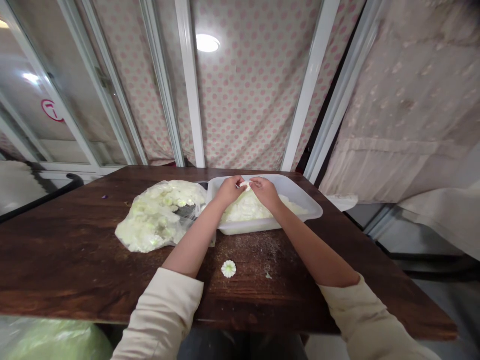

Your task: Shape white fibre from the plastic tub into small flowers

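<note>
Over the white plastic tub point(240, 228), my left hand point(230, 190) and my right hand point(265, 191) come close together, fingertips pinching a small white flower point(246, 185) between them. The fingers partly cover it, so its full shape is hidden. Below my hands the tub holds a heap of pale yellowish-white pieces point(243, 207), too blurred to tell apart. A single white flower with a scalloped edge and a light green middle point(228, 269) lies on the table between my forearms.
On the left, a clear plastic bag point(150, 220) full of white-green flowers lies against the tub. The dark wooden table point(67, 250) carries pale crumbs in front of the tub. A green plastic bag point(56, 342) sits below the table's front left edge. Framed glass panels and curtains point(251, 100) stand behind.
</note>
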Action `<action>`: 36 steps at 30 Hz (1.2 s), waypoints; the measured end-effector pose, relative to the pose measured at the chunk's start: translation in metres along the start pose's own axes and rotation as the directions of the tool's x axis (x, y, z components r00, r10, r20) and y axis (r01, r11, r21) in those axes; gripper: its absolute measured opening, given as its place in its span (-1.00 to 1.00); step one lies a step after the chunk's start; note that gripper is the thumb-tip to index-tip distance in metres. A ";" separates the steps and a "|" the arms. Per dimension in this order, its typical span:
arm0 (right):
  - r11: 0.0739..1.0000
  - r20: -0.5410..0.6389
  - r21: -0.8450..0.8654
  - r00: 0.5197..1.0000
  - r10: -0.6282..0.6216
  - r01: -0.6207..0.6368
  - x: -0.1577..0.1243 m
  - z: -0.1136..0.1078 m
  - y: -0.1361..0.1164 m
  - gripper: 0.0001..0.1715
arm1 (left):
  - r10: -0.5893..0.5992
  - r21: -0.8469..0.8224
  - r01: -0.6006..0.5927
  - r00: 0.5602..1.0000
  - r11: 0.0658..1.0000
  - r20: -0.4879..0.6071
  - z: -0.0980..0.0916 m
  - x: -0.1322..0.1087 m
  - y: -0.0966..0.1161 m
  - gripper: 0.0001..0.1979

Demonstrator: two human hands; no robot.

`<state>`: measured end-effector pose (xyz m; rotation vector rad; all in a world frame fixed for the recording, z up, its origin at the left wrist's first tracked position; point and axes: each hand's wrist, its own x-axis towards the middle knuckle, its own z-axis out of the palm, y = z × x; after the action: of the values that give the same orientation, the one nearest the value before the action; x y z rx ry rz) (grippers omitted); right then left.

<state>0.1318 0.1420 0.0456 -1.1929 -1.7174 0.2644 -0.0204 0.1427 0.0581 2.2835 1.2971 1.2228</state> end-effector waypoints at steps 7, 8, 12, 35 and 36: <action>0.995 -0.043 -0.086 0.997 -0.061 0.057 0.000 -0.004 0.000 -0.78 | -0.027 0.031 0.026 1.000 0.999 0.009 0.000 0.000 0.001 -0.87; 0.993 -0.054 -0.114 0.997 -0.049 0.043 0.000 -0.005 0.000 -0.77 | -0.043 0.036 0.042 0.999 0.998 0.005 0.000 0.000 0.001 -0.87; 0.986 -0.053 -0.165 0.998 -0.028 0.019 -0.001 -0.003 0.002 -0.75 | -0.064 0.041 0.063 0.998 0.997 0.024 -0.001 0.000 0.004 -0.87; 0.983 -0.036 -0.182 0.999 0.000 -0.007 -0.003 -0.003 -0.003 -0.74 | -0.093 0.025 0.092 0.995 0.995 0.032 -0.001 0.001 0.004 -0.78; 0.983 -0.028 -0.185 1.000 -0.005 0.000 -0.003 -0.002 -0.002 -0.76 | -0.086 0.019 0.086 0.996 0.996 0.038 -0.001 0.001 0.004 -0.78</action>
<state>0.1323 0.1380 0.0461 -1.3222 -1.7477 0.0864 -0.0186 0.1407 0.0613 2.2263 1.3821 1.1383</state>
